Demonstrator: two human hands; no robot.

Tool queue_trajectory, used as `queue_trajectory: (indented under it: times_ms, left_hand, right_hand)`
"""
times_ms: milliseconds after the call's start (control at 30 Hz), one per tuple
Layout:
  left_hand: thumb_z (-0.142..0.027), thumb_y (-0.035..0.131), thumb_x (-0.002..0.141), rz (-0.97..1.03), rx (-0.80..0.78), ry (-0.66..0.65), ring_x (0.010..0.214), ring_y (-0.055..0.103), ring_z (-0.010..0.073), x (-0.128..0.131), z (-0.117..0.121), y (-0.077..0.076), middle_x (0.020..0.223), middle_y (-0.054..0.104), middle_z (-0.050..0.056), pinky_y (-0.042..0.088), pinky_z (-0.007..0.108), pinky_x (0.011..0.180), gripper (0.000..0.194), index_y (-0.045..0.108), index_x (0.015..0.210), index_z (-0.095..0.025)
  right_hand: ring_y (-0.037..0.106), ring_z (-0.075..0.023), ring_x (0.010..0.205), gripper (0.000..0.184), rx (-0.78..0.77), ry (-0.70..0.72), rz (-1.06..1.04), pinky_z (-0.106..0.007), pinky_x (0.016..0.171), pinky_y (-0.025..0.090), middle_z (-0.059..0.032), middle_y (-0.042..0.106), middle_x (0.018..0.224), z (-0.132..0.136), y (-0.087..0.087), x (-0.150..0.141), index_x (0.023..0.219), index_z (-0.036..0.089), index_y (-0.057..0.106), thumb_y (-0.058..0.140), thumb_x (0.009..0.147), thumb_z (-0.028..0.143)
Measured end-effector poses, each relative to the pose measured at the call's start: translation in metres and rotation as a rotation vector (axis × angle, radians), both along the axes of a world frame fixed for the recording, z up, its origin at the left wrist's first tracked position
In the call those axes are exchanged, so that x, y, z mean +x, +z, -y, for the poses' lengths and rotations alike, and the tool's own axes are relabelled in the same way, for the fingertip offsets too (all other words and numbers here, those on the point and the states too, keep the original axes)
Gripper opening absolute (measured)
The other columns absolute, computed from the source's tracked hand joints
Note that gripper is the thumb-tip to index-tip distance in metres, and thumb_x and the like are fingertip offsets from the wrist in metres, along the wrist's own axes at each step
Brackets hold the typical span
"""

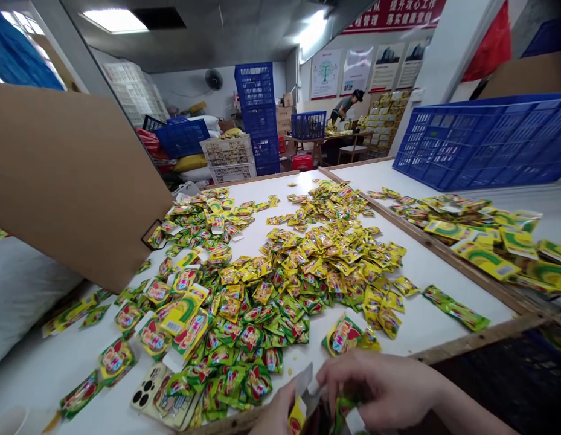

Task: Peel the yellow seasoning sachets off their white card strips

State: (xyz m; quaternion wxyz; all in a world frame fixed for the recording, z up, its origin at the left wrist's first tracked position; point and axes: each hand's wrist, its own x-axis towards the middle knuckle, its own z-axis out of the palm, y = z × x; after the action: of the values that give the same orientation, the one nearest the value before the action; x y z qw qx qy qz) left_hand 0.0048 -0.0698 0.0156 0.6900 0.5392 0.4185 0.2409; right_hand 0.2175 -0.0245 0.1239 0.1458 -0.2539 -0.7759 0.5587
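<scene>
At the table's front edge, my left hand [276, 414] is closed around a small yellow carton [298, 415] whose flaps stand up. My right hand [384, 385] is at the carton's mouth with curled fingers, closed on a green candy packet [339, 413]; its fingertips are partly hidden. Just beyond it lies a green-and-yellow candy box [343, 336] with a white flap. Piles of green packets [246, 338] and yellow packets [325, 254] spread over the white table [325, 350]. More small boxes [185, 317] lie among the packets on the left.
A phone [160, 402] lies at the front left, partly under packets. Wooden strips [443, 251] edge the table; flattened yellow cartons [488, 254] and a blue crate [479, 145] are right. A cardboard sheet [76, 181] leans left. A person [346, 107] works at a far table.
</scene>
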Motion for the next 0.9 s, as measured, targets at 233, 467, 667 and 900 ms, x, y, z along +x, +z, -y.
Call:
queue_trajectory:
  times_ms: [233,467,667,900]
  left_hand:
    - [-0.026,0.076,0.047,-0.247,0.095,-0.044,0.121,0.037,0.0369,-0.003,-0.004,0.010,0.129,0.048,0.014,0.023,0.045,0.103,0.084,0.044,0.125,-0.017]
    - [-0.020,0.076,0.050,0.120,-0.044,0.080,0.092,0.054,0.0232,-0.001,0.000,0.016,0.104,0.059,0.005,0.041,0.032,0.082,0.078,0.043,0.121,-0.019]
    - [-0.030,0.082,0.045,0.134,-0.131,0.124,0.064,0.046,0.0118,0.008,-0.001,0.019,0.067,0.051,-0.004,0.037,0.023,0.060,0.051,0.054,0.085,-0.016]
    - [-0.037,0.083,0.043,0.221,-0.201,0.070,0.057,0.041,0.0091,0.013,0.001,0.028,0.060,0.048,-0.004,0.032,0.023,0.055,0.049,0.051,0.073,-0.015]
  right_hand:
    - [0.058,-0.0199,0.091,0.035,0.223,0.288,0.207,-0.025,0.079,0.045,-0.0065,0.061,0.103,-0.002,0.005,-0.024,0.094,0.017,0.067,0.057,0.063,0.004]
    - [0.059,-0.0180,0.087,0.041,0.172,0.254,0.108,-0.026,0.079,0.045,-0.0036,0.064,0.091,0.002,0.008,-0.014,0.095,0.017,0.065,0.052,0.062,-0.002]
    - [0.059,-0.0136,0.070,0.013,-0.054,-0.328,-0.314,-0.023,0.056,0.049,-0.0049,0.058,0.092,-0.001,0.005,-0.008,0.091,0.021,0.058,0.054,0.079,0.017]
    - [0.042,-0.0040,0.048,0.013,-0.205,-0.430,-0.382,-0.016,0.041,0.036,-0.0010,0.052,0.087,0.004,-0.030,-0.032,0.092,0.020,0.054,0.056,0.080,0.024]
